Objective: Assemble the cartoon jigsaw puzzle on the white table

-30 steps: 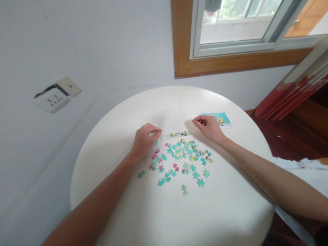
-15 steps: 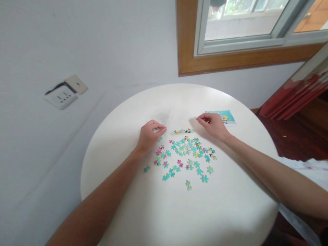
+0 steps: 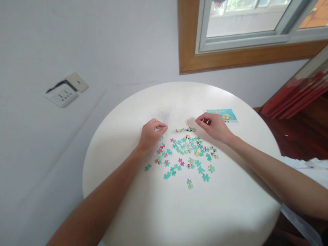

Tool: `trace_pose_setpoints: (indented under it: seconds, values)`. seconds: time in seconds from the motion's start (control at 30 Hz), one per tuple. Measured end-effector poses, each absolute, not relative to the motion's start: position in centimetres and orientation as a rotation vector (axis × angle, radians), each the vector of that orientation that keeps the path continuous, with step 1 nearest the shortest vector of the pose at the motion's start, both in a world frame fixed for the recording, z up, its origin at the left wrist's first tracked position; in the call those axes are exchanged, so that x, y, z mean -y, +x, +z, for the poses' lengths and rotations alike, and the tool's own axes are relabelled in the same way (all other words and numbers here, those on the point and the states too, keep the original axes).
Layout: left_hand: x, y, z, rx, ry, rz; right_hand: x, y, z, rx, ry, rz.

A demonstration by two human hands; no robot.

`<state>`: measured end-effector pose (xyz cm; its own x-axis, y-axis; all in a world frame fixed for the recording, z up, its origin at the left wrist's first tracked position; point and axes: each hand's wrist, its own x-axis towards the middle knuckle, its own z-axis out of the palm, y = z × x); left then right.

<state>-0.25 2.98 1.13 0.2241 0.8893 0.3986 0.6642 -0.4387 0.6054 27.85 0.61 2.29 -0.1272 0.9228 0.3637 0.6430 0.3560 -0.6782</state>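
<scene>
A round worktop [image 3: 159, 212] with a smooth, matt cream surface carries the parts; a scatter of loose puzzle pieces [image 3: 188, 155], flat, knobbed and mostly teal with some pink and yellow, lies at its middle, with one pale green piece [image 3: 190, 184] apart toward the near edge and one teal piece [image 3: 147, 167] apart toward the left edge; a short joined strip of pieces [image 3: 183, 130] lies along the far side of the scatter, between the two hands; the left hand [image 3: 151, 135] rests at the left end of the strip, fingers curled narrow, thumb and forefinger pinched on a small piece that is too small to make out; the right hand [image 3: 214, 126] rests at the right end of the strip, fingers curled in, and whether it holds a piece cannot be told; a glossy printed reference card [image 3: 225, 114], rectangular, lies flat just beyond the right hand near the far right edge, partly hidden by it; behind the worktop stand a plain white wall, a white socket plate [image 3: 63, 95] hanging loose, and a wood-framed window [image 3: 243, 56].
</scene>
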Motion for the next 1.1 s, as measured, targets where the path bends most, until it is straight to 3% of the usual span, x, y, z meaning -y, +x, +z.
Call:
trace_pose_setpoints:
  seconds: [1.1]
  values:
    - [-3.40,-0.73,0.44,-1.386,2.253,0.701,-0.22,27.89,2.53,1.936,-1.363,0.479]
